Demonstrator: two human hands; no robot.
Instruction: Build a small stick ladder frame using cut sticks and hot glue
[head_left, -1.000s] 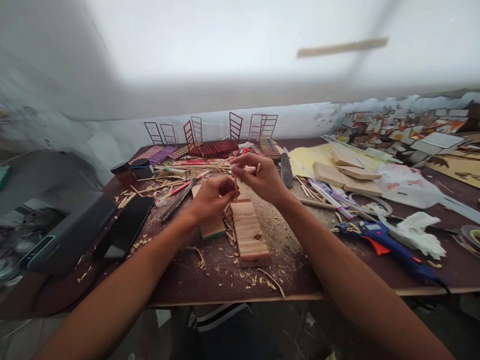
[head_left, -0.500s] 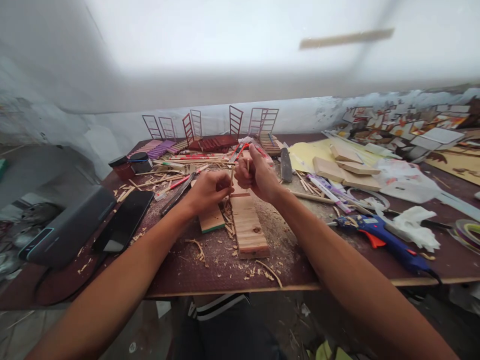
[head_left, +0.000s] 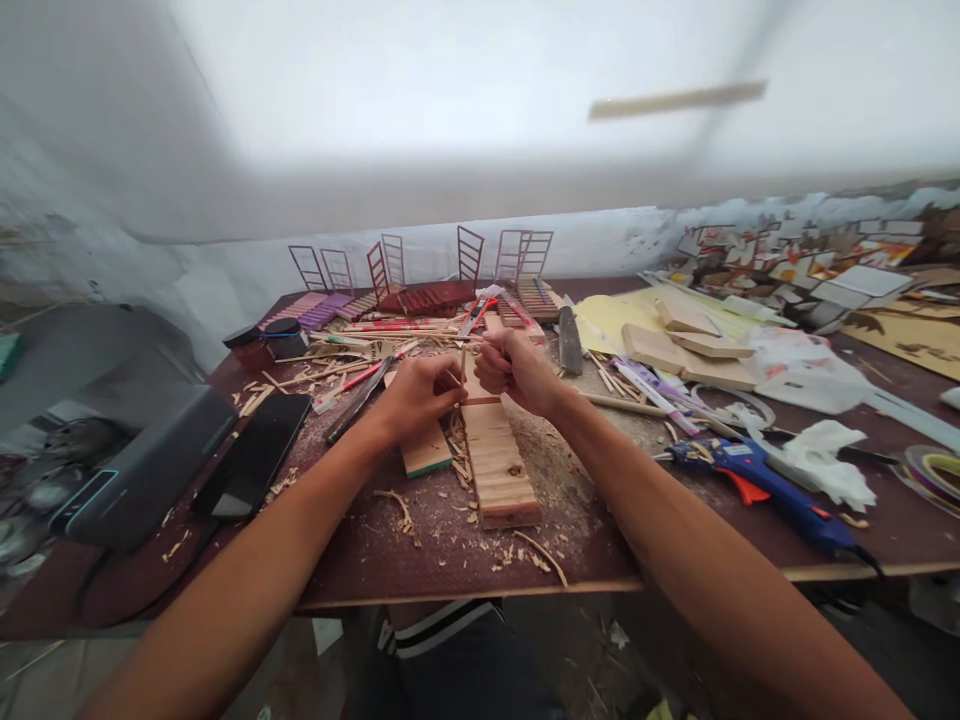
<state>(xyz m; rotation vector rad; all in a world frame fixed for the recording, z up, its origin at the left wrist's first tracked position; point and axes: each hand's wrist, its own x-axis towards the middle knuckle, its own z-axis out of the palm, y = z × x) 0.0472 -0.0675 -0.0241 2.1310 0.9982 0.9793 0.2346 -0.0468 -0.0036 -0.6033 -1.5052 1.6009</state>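
Observation:
My left hand [head_left: 420,395] pinches a thin wooden stick [head_left: 463,366], which stands nearly upright at the fingertips. Close beside it on the right, my right hand [head_left: 519,370] is curled into a fist. Something slim seems to stick out of that fist toward the stick, but the fingers hide what it is. Below both hands lies a wooden block [head_left: 499,465] with a dark knot. A second flat wood piece [head_left: 427,450] with a green edge lies partly under my left hand. Shavings [head_left: 459,440] are scattered between and around these pieces.
Miniature ladder-back pieces [head_left: 470,253] and slatted parts stand at the back. A phone [head_left: 255,455] and dark speaker-like box [head_left: 142,470] lie left. On the right are a blue glue gun [head_left: 757,485], wood blocks [head_left: 656,346] and crumpled tissue [head_left: 825,465]. A dark flat tool [head_left: 570,340] lies beyond my right hand.
My right hand has come down, its raised thumb now folded lower over the fist. My left hand stays at the stick. The whole view has shifted slightly.

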